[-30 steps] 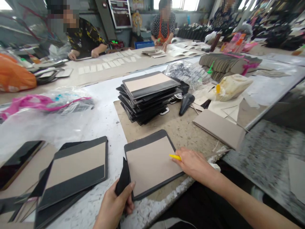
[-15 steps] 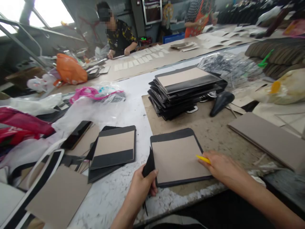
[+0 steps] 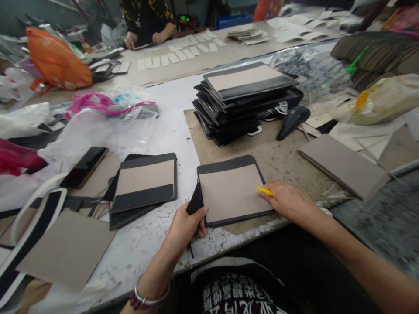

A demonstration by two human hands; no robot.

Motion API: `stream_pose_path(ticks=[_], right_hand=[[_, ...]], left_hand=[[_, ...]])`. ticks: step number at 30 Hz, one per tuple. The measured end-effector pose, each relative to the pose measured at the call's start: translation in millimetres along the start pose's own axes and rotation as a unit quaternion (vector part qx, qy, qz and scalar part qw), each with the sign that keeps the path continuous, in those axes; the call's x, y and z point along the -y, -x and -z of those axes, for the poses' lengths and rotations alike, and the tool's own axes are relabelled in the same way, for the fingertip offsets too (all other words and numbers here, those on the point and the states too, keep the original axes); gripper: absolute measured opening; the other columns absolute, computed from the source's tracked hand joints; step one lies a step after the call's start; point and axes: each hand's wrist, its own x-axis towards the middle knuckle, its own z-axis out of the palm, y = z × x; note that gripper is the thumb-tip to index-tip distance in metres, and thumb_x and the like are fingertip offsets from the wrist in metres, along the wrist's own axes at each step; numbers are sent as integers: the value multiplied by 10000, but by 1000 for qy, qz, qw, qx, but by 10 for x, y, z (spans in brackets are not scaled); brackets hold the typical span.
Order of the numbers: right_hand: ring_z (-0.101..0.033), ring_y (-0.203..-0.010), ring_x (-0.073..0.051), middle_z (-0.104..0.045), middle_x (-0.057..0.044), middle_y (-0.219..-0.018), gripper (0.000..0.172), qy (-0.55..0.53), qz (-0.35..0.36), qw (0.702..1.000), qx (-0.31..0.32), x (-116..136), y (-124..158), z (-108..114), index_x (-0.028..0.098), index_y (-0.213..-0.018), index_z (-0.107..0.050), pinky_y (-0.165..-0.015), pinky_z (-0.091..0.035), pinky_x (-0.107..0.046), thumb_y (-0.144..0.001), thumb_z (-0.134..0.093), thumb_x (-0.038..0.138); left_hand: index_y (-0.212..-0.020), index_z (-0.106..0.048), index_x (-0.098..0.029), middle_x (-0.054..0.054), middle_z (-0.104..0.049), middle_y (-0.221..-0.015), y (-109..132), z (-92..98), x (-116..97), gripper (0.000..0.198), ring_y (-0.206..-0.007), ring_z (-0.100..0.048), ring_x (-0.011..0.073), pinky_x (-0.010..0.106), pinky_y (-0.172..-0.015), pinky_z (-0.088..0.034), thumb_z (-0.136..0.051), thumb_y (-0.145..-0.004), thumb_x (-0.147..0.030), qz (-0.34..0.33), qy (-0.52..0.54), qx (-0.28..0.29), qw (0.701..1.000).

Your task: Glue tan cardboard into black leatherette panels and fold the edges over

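Observation:
In front of me lies a black panel with a large beige board (image 3: pixel 229 192) on its face, close to the table's front edge. My left hand (image 3: pixel 188 222) pinches the panel's left side, where a black flap (image 3: pixel 195 201) stands up beside the thumb. At the opposite side my right hand (image 3: pixel 286 199) is closed around a yellow pointed tool (image 3: pixel 264 191), its tip over the beige board; the rest of the tool is hidden in the fingers. Left of the panel, similar black panels with a beige strip (image 3: pixel 144 179) rest in a small overlapping pile.
Behind the panel stands a tall stack of black panels (image 3: pixel 245 91), with a black pointed object (image 3: pixel 293 121) beside it. Beige boards (image 3: pixel 343 163) lie to the right. A phone (image 3: pixel 85 165), a loose board (image 3: pixel 67 248) and plastic bags (image 3: pixel 104 139) fill the left. A co-worker's hands (image 3: pixel 144 40) are across the table.
The camera view has tilted down, so the table appears higher and my shirt shows. Both hands keep their places on the panel and the yellow tool.

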Motion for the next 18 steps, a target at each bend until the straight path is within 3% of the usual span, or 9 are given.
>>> stream_pose_path(ticks=[18], right_hand=[[-608, -831, -228, -635, -97, -964, 356, 45, 23, 999, -17, 9, 45, -8, 191, -961, -614, -667, -412, -287, -923, -330, 402]], left_hand=[[-555, -449, -185, -35, -504, -365, -14, 17, -25, 219, -280, -448, 80, 168, -297, -371, -592, -697, -271, -7, -29, 30, 999]])
